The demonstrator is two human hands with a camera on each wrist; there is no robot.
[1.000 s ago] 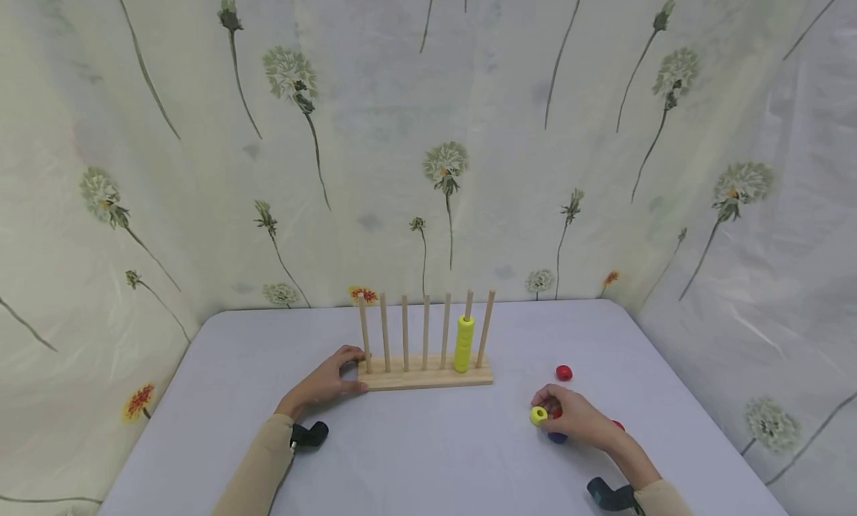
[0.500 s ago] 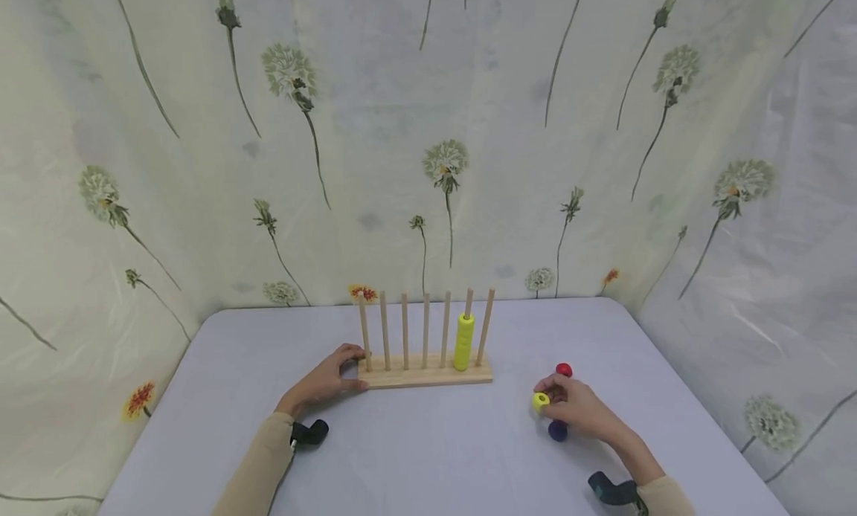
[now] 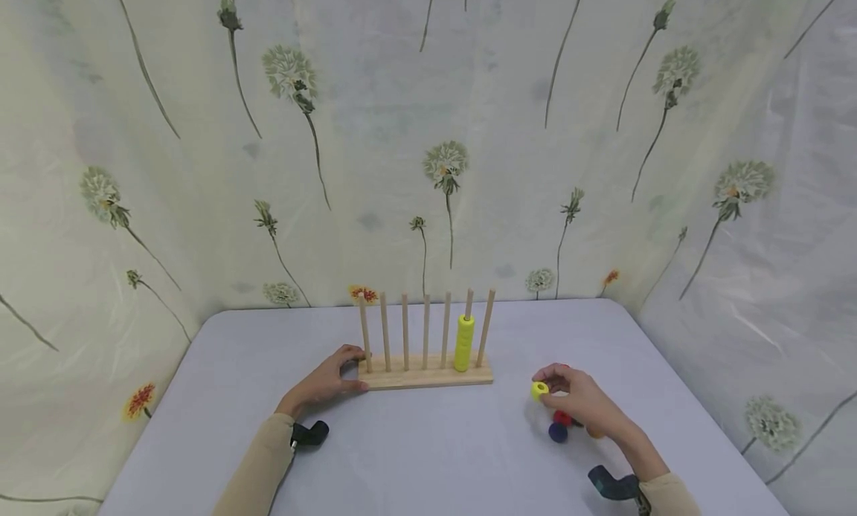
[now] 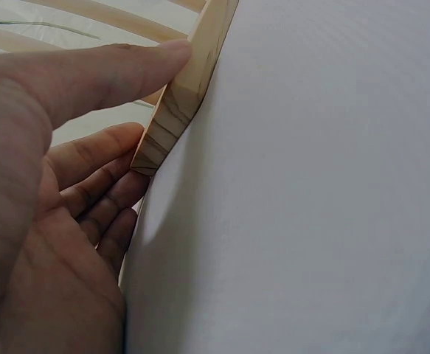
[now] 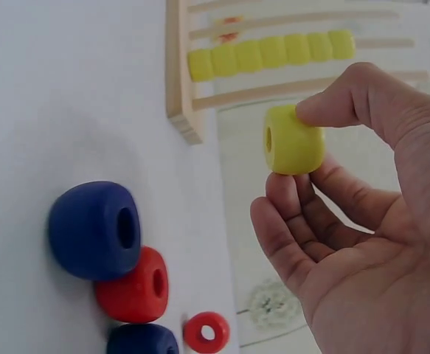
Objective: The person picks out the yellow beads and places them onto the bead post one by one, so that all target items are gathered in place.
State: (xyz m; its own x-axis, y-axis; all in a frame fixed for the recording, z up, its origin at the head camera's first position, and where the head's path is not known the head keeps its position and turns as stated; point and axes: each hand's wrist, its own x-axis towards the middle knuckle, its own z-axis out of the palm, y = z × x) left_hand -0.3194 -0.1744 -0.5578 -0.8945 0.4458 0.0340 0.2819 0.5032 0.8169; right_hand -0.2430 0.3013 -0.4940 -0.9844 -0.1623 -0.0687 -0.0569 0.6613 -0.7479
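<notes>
My left hand holds the left end of a wooden peg stand, thumb in front and fingers at the end and behind. The left wrist view shows the thumb on the stand's edge. Several yellow beads are stacked on the stand's second peg from the right; the other pegs are bare. Right of the stand, my right hand pinches one yellow bead between thumb and fingers, above the table. Its hole shows in the right wrist view.
Under and beside the right hand lie a blue bead, a red bead and a partly hidden orange bead. The right wrist view adds another blue bead and another red one. A flowered curtain hangs behind the table.
My right hand has lifted the yellow bead and carried it away from me, uncovering the blue bead and a red one. My left hand and the stand have stayed put.
</notes>
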